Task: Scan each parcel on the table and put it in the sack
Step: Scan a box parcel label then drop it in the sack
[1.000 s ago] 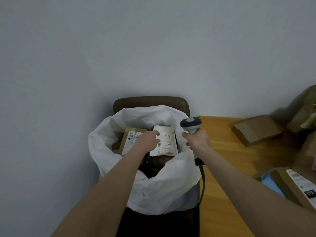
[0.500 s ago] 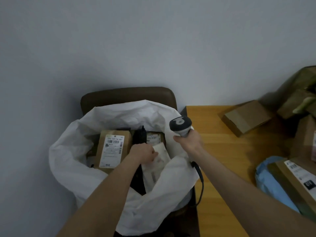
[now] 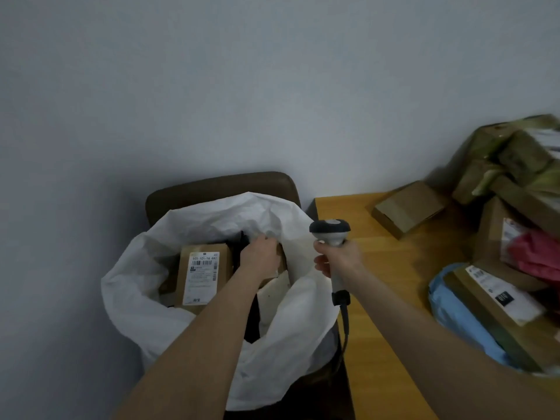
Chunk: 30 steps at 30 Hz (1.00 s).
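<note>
Reaching into the white sack point(image 3: 212, 221), left hand point(image 3: 260, 257) is knuckles-up, fingers curled down out of sight; can't tell if it grips anything; labelled brown parcel point(image 3: 202, 277) lies in the sack just left of it; right hand point(image 3: 341, 259) is wrapped round the scanner point(image 3: 330, 231) handle over the sack's right rim; flat brown box point(image 3: 409, 209) and blue mailer point(image 3: 463, 322) sit on the table point(image 3: 378, 298), well right.

The person's left hand point(image 3: 260, 254) is down in the big white sack point(image 3: 145, 286), fingers bent. I can't tell if it holds anything. A labelled box point(image 3: 203, 274) lies in the sack beside it. The right hand point(image 3: 339, 257) grips a grey scanner point(image 3: 330, 230) by the sack's edge. The sack sits on a brown chair point(image 3: 218, 186). On the wooden table point(image 3: 388, 268) lie a small brown box point(image 3: 407, 209) and a blue bag point(image 3: 463, 316).
</note>
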{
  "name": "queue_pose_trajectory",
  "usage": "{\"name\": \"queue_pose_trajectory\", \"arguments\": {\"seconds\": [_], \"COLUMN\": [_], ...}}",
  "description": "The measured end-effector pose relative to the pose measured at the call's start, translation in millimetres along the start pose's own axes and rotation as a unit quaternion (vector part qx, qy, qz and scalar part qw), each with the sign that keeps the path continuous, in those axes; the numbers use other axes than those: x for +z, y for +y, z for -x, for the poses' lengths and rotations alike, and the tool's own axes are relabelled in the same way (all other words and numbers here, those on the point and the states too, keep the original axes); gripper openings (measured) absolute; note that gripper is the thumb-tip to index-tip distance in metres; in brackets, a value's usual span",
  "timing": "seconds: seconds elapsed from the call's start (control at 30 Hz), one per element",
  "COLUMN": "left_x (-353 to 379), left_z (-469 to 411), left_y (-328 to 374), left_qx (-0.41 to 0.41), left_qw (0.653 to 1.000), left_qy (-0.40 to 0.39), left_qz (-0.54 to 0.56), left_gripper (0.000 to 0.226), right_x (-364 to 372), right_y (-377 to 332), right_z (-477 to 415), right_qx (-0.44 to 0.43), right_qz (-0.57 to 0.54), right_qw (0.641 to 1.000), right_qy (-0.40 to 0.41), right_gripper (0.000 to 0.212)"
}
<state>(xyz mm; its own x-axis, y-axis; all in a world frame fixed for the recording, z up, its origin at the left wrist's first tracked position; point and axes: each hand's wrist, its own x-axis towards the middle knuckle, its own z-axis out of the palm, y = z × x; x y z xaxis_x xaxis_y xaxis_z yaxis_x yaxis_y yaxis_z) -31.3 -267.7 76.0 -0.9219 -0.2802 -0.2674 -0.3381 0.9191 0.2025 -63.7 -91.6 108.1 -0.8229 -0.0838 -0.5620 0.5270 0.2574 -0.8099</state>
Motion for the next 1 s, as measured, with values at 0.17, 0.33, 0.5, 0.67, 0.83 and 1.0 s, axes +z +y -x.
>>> {"name": "queue_pose_trajectory", "arguments": {"seconds": [0.17, 0.33, 0.5, 0.67, 0.83, 1.0], "left_x": [-26.6, -35.5, -34.2, -28.9, -19.0, -4.2], "left_z": [5.1, 13.8, 31.4, 62.9, 101.0, 130.8], "left_y": [41.8, 92.0, 157.9, 240.5, 336.5, 427.9], "left_qx": [0.040, 0.091, 0.138, 0.179, 0.212, 0.262], "left_qw": [0.998, 0.993, 0.987, 0.978, 0.971, 0.960], "left_qy": [0.025, 0.028, 0.035, 0.048, 0.057, 0.070], "left_qz": [-0.050, -0.065, -0.073, -0.094, -0.089, -0.075], "left_gripper": [0.035, 0.035, 0.034, 0.038, 0.040, 0.037], "right_x": [-27.6, -70.1, -129.6, -212.9, -311.1, -403.0], "right_y": [8.3, 23.6, 35.0, 49.2, 66.6, 72.4], "right_z": [31.3, 59.9, 88.2, 110.6, 127.2, 139.0], "right_qx": [0.086, 0.156, 0.144, 0.085, 0.019, -0.018], "right_qz": [-0.174, -0.208, -0.155, -0.105, -0.111, -0.118], "right_qw": [0.980, 0.965, 0.975, 0.991, 0.984, 0.971], "right_qy": [0.029, -0.035, -0.071, 0.013, 0.136, 0.207], "right_gripper": [0.020, 0.021, 0.022, 0.016, 0.017, 0.017]}}
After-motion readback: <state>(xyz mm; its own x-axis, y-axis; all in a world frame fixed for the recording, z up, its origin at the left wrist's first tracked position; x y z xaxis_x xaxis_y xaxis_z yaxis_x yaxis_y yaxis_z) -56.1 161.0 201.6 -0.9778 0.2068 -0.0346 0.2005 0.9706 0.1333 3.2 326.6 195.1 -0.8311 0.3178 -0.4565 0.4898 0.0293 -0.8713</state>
